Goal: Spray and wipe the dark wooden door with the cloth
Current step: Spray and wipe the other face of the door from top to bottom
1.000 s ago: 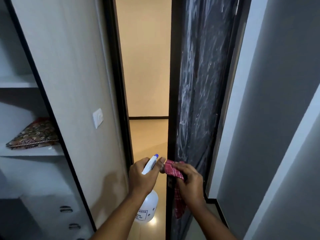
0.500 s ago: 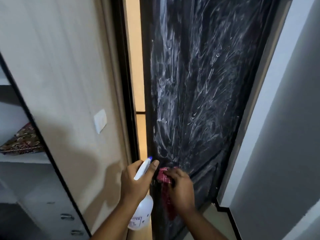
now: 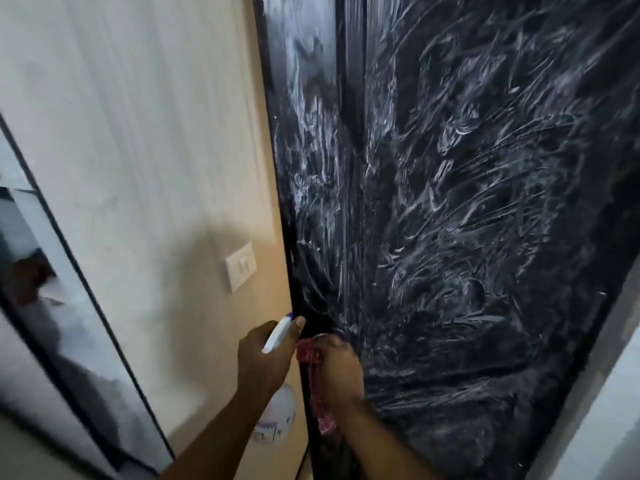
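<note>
Fingers [image 3: 296,329] of the left hand [image 3: 263,362] grip the spray bottle [image 3: 277,336] while the right hand [image 3: 337,368] clutches the red cloth [image 3: 322,414] at the left edge of the dark door [image 3: 467,237]. Swung closed since a second ago, its streaked face fills the view, apparently ready for wiping.

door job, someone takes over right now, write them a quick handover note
Left hand grips the spray bottle, nozzle up, beside the dark door.
Right hand holds the red cloth against its left edge, low down.
Done: unclear; white streaks cover the door face.
Left: wipe those streaks away, probably upward from here.
</note>
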